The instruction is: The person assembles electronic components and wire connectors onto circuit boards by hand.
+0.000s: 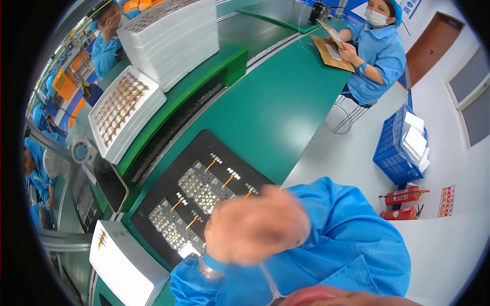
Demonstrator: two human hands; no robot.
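My left hand [229,234], with a blue and metallic band at its wrist, is raised close in front of me. Against it lies my right hand [283,217], coming from the blue sleeve on the right. Both are smeared by motion, so their fingers and anything between them cannot be made out. Beyond and partly beneath them, a black mat [204,145] rests on the green table. On it lie several thin grey sheets [196,178] dotted with round metallic pieces. Orange strips [228,180] stick out from them, ending in small white shapes. My hands hide the mat's near right part.
A foam tray [155,94] of small parts and a tall stack of white trays [178,51] stand far left. A white foam block [122,265] is nearer, beside a phone-like device [109,183]. A co-worker [380,58] holds brown boards. A blue crate [390,148] stands right.
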